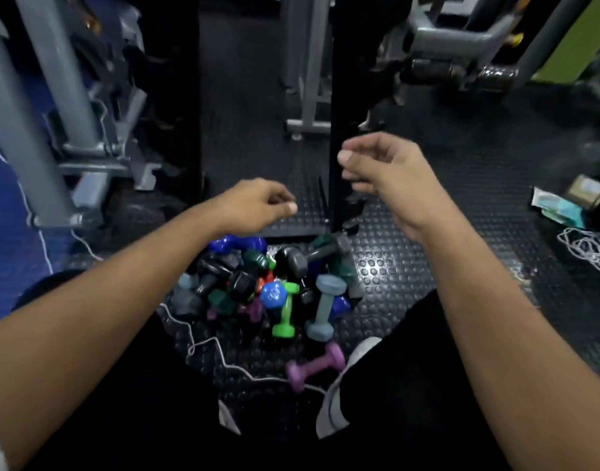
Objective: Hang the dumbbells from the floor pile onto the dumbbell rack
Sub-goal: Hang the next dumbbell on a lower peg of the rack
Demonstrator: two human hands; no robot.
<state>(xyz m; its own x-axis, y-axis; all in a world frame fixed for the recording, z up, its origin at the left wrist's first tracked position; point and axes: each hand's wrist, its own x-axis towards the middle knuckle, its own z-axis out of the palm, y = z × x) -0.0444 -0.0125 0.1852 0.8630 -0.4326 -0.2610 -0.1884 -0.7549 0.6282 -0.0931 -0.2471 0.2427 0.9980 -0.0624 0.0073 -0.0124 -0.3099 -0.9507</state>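
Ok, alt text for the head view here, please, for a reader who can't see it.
Both hands, left hand and right hand, hover empty with loosely curled fingers above a pile of coloured dumbbells on a studded black floor mat. A purple dumbbell lies apart, nearer the person's shoe.

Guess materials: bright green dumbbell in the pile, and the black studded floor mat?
Bright green dumbbell: looks vinyl- or neoprene-coated, given the saturated colour and soft sheen; core unseen. Black studded floor mat: likely rubber, with raised round studs and dull glints.
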